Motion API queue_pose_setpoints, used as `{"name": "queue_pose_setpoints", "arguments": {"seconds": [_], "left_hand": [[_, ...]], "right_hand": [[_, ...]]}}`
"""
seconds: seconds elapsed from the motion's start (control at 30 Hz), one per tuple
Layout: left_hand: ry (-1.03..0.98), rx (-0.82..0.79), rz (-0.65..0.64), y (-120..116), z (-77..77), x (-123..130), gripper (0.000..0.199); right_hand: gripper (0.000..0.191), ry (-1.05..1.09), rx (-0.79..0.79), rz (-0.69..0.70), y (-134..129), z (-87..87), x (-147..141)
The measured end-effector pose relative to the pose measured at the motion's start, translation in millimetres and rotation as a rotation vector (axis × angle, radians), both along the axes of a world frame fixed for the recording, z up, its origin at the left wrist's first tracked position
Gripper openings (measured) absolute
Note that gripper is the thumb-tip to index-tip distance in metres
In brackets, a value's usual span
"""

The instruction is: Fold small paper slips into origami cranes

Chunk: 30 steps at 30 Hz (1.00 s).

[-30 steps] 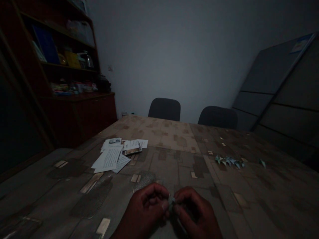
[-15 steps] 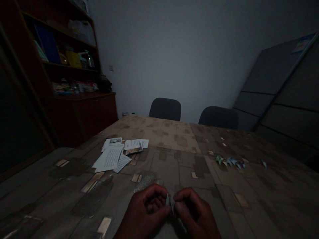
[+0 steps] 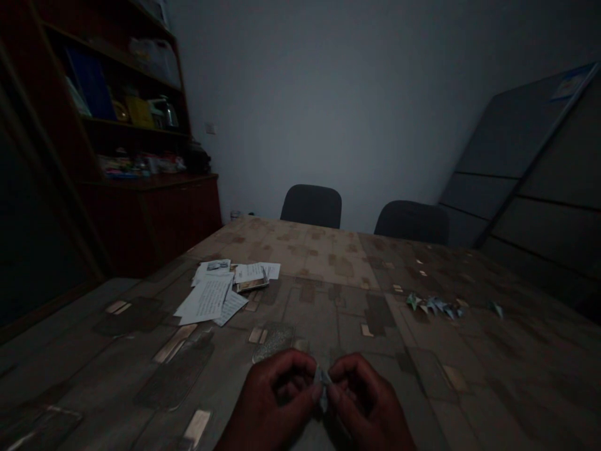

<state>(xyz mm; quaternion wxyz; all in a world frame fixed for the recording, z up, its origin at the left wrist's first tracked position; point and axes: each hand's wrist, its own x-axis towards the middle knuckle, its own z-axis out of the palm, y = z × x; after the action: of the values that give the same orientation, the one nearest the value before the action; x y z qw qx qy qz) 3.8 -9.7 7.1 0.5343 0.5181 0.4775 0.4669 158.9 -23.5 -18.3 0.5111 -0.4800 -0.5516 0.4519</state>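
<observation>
Between my two hands, at the bottom middle of the head view, is a small folded piece of paper (image 3: 323, 378), pale blue-grey. My left hand (image 3: 277, 398) pinches its left side between thumb and forefinger, the other fingers curled behind. On the opposite side my right hand (image 3: 369, 398) grips the paper with thumb and fingertips. Its lower part is dark and partly covered by the thumbs. Farther off to the right, several small folded paper pieces (image 3: 436, 305) lie in a cluster, and a single folded piece (image 3: 496, 309) lies apart from them.
Loose printed papers (image 3: 209, 297) lie overlapping at the left on the patterned tablecloth (image 3: 319, 313). Two dark chairs (image 3: 311, 205) stand behind the far edge. A shelf cabinet (image 3: 154, 213) is at the left wall, and a grey panelled surface (image 3: 493, 150) rises at the right.
The paper's two sides have spread slightly apart at the top, and more of its surface shows between my fingers. My right fingertips have shifted a little; both hands stay in place.
</observation>
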Motion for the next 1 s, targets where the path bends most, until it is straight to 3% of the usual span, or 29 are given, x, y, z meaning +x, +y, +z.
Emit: {"name": "queue_pose_setpoints", "arguments": {"seconds": [0.17,0.3,0.43,0.53,0.73,0.9,1.0], "left_hand": [[0.010,0.037,-0.038,3,-3.6,-3,0.003],[0.062,0.149,-0.086,5,-2.7,-7,0.004],[0.019,0.040,-0.007,3,-3.0,-5,0.003],[-0.006,-0.008,-0.003,1,-5.7,-2,0.007],[-0.047,-0.004,0.017,1,-9.5,-3,0.003],[-0.054,0.059,-0.098,3,-8.1,-8,0.010],[-0.089,0.056,-0.076,4,-7.6,-8,0.010]], "right_hand": [[0.021,-0.086,0.067,-0.019,0,-2.7,1],[0.012,-0.217,0.280,-0.011,0,-1.8,4],[0.012,-0.329,0.553,-0.070,-1,0.9,8],[0.018,-0.421,0.673,-0.095,-2,1.8,10],[0.015,-0.589,0.727,-0.061,-3,0.9,13],[0.012,-0.668,0.823,-0.013,-1,3.6,14],[0.014,-0.694,0.875,0.013,1,3.7,12]]}}
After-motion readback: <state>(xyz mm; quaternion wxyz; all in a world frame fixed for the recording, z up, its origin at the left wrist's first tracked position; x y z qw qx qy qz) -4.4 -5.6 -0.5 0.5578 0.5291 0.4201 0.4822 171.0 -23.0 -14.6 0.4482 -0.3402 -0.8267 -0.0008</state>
